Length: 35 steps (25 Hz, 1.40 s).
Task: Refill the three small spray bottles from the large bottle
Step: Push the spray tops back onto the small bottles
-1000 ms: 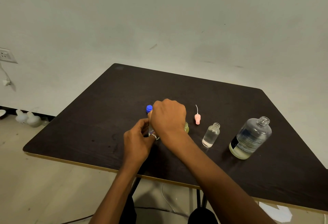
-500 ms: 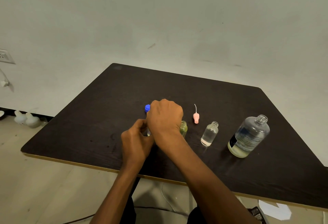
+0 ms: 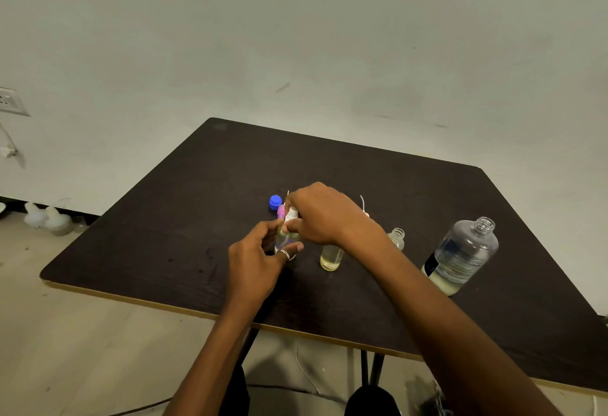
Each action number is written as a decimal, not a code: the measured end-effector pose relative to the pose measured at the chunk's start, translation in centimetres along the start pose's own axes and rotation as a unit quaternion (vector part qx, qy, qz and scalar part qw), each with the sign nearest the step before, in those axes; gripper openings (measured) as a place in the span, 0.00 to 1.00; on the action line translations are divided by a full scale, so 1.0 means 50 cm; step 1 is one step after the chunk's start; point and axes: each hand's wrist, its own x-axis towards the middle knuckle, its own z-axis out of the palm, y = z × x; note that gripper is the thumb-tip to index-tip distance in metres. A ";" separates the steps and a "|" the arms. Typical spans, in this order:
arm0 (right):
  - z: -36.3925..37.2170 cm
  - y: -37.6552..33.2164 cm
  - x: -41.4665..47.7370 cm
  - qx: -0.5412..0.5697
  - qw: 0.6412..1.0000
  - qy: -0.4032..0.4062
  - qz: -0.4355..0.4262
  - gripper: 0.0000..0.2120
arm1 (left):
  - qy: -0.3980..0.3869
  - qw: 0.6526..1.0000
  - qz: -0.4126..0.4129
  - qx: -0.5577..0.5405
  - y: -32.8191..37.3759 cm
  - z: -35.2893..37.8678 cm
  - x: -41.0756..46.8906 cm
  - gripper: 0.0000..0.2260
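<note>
Small spray bottle [image 3: 285, 240], clear, with pale yellowish liquid inside: stands near the middle of the dark table [image 3: 164, 234], long axis upright, neck up. Left hand [image 3: 253, 261], a ring on one finger, curls thumb and fingers round the bottle's body. Right hand [image 3: 320, 214], reaching over from the right, pinches a white spray head [image 3: 291, 214] at the bottle's neck; whether the head is seated cannot be told. Second small bottle [image 3: 331, 256]: just right of the first, upright, holding yellowish liquid, its top hidden under the right wrist. Third small bottle [image 3: 397, 238]: further right, upright, threaded neck uncapped, lower part hidden behind the forearm. Large bottle [image 3: 460, 256]: right end of the row, clear, round-shouldered, base on the table, open threaded neck up and leaning rightward in the wide-angle view; shallow layer of yellowish liquid at the bottom; dark label with fine pale print, too small to read. Blue cap [image 3: 275, 202] and pink spray head [image 3: 281, 211]: on the table just behind the held bottle. Thin white dip tube [image 3: 362, 201]: shows behind the right hand.
</note>
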 end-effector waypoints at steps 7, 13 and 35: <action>0.007 -0.019 -0.008 -0.023 0.998 0.047 0.019 0.06 | 0.018 1.000 0.003 0.016 -0.008 0.005 0.003 0.19; 0.042 -0.046 -0.006 -0.013 0.993 0.100 0.063 0.14 | 0.041 0.998 0.032 0.017 -0.016 0.008 -0.001 0.18; -0.083 0.119 -0.021 0.116 0.985 0.132 0.005 0.10 | 0.122 0.986 0.084 0.071 0.046 0.025 -0.121 0.21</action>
